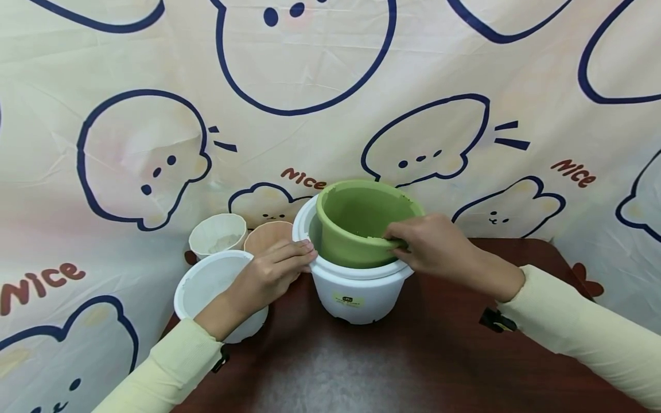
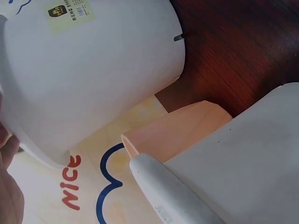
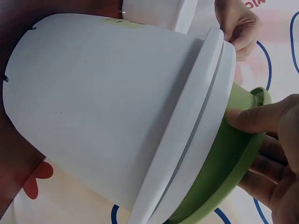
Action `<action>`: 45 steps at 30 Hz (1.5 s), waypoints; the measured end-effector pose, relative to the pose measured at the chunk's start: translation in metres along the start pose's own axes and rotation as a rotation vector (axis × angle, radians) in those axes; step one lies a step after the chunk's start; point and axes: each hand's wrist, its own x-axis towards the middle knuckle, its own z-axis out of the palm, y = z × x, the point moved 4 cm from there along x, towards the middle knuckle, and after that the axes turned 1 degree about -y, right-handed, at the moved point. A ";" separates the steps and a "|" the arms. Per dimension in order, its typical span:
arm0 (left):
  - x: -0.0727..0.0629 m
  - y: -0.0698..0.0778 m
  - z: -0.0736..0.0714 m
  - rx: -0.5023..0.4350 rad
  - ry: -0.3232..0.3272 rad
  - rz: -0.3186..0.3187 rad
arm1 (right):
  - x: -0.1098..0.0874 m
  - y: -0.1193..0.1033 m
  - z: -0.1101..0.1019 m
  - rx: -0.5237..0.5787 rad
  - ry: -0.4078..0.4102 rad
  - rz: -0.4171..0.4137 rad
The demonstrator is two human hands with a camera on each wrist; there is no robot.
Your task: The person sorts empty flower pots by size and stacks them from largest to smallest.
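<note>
My right hand [image 1: 439, 244] pinches the front right rim of a green plastic flowerpot [image 1: 348, 252], thumb outside and fingers over the edge. The lower part of the green pot sits hidden inside a white flowerpot [image 1: 356, 301], which has a yellow label. Two white rims [image 3: 187, 126] lie close together in the right wrist view, so a second white pot seems nested there. My left hand [image 1: 273, 267] grips the white rim on its left side; only a bit of that hand shows in the left wrist view.
Left of the stack stands another white pot [image 1: 179, 298] on the dark wooden table [image 1: 439, 355]. Behind it are a peach pot [image 1: 268, 232] and a cream faceted pot [image 1: 206, 230]. A printed cloth [image 1: 310, 137] hangs right behind the table.
</note>
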 end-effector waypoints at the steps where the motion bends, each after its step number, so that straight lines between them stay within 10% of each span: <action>1: 0.000 0.000 0.000 -0.001 0.000 -0.002 | 0.001 0.000 0.001 0.002 -0.010 0.000; 23: -0.001 0.000 0.002 -0.016 0.021 -0.017 | 0.016 -0.021 0.016 0.002 -0.124 -0.139; 45: 0.000 -0.001 0.001 -0.021 0.027 -0.024 | 0.019 -0.023 0.025 0.099 -0.303 -0.050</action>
